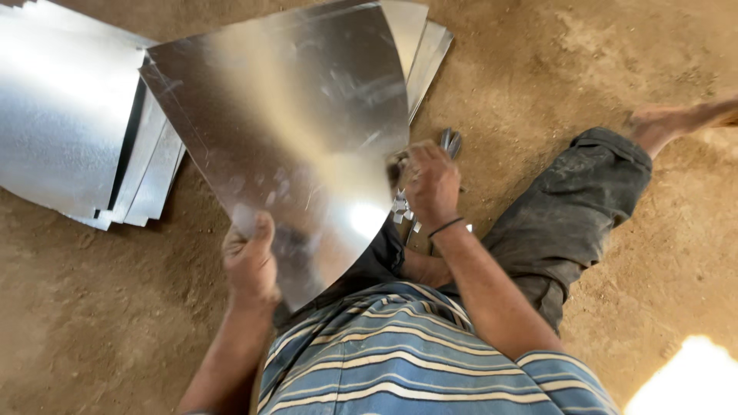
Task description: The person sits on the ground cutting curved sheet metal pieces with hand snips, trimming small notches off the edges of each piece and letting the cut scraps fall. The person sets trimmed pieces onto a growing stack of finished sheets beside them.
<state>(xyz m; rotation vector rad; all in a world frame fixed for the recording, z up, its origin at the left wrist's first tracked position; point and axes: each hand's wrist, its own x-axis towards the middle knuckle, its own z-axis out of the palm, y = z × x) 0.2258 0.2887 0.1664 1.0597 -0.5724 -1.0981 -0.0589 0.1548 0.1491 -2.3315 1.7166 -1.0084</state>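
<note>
A large shiny metal sheet with a curved right edge is held up in front of me. My left hand grips its lower edge, thumb on top. My right hand is closed at the sheet's right edge around metal snips, whose tips stick out above the fist. Small bright metal scraps lie just under that hand. I sit on the ground, my right leg in dark trousers stretched out to the right, foot bare.
A stack of flat metal sheets lies on the dirt floor at the upper left. More cut sheets lie behind the held one. Bare brown earth surrounds everything; a bright sun patch is at the lower right.
</note>
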